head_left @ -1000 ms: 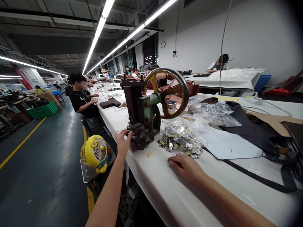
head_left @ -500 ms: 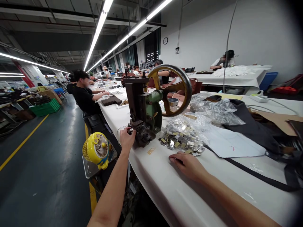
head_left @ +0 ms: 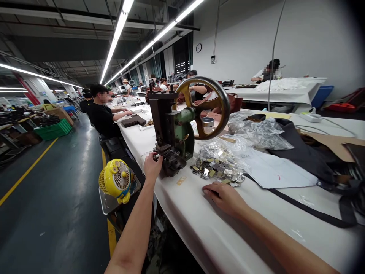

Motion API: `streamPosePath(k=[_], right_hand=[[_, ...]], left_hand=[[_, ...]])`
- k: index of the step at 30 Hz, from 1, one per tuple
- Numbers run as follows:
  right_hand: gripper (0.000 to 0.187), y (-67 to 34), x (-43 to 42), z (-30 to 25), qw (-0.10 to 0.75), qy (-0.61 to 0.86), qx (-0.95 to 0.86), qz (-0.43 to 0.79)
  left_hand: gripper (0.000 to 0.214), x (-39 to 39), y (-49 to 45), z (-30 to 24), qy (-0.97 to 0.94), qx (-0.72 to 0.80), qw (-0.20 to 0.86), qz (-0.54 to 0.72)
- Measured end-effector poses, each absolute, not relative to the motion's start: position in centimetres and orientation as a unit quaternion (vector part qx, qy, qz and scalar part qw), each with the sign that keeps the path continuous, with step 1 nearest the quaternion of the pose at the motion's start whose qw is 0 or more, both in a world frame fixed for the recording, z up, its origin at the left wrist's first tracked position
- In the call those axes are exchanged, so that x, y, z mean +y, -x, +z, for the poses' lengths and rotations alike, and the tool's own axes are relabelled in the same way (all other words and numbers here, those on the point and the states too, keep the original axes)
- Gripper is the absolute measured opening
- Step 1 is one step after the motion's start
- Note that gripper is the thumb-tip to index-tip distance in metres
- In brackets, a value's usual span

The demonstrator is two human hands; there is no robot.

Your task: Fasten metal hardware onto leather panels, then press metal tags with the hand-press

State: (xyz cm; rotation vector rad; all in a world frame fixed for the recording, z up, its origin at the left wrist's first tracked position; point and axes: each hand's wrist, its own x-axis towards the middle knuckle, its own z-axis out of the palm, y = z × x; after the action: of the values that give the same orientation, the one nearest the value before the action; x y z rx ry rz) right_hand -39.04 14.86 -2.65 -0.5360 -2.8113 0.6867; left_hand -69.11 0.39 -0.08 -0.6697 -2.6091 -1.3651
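A hand press with a green body and a brass handwheel stands on the white table. My left hand is at the base of the press, fingers pinched on a small metal piece at the die. My right hand lies palm down on the table, fingers curled over something small and dark that I cannot make out. Just beyond it is a pile of small metal pieces spilling from a clear bag. One gold piece lies alone in front of the press.
A yellow fan sits on a tray off the table's left edge. Dark fabric with a black strap, white paper and clear bags cover the right side. Seated people work further along. An aisle runs on the left.
My left hand has closed in from the edge of the press base to the die and pinched a small piece there. My right hand has stayed in place.
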Motion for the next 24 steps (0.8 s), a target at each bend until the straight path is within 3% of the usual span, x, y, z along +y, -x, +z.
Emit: streamPosePath(k=[4,9,15,20,24], right_hand=[[0.039,38.8,15.1,-2.6,0.143,0.175,-0.939,0.261],[0.035,38.1,16.2,-2.6,0.231,0.249,-0.903,0.264],[0.025,37.7,16.6,-1.9,0.132,0.215,-0.94,0.231],[0.017,37.0,15.0,-0.4,0.058,0.237,-0.943,0.225],[0.01,36.2,16.9,-1.4,0.069,0.262,-0.899,0.344]], left_hand=[[0.023,0.1,69.6,-0.1,0.232,-0.848,0.036,-0.476],[0.031,-0.2,69.4,-0.4,0.224,-0.825,0.008,-0.519],[0.035,-1.7,66.5,0.6,0.194,-0.783,-0.053,-0.588],[0.03,-0.8,56.2,1.5,0.278,-0.717,-0.117,-0.629],[0.036,2.9,45.3,2.8,0.454,-0.655,-0.247,-0.551]])
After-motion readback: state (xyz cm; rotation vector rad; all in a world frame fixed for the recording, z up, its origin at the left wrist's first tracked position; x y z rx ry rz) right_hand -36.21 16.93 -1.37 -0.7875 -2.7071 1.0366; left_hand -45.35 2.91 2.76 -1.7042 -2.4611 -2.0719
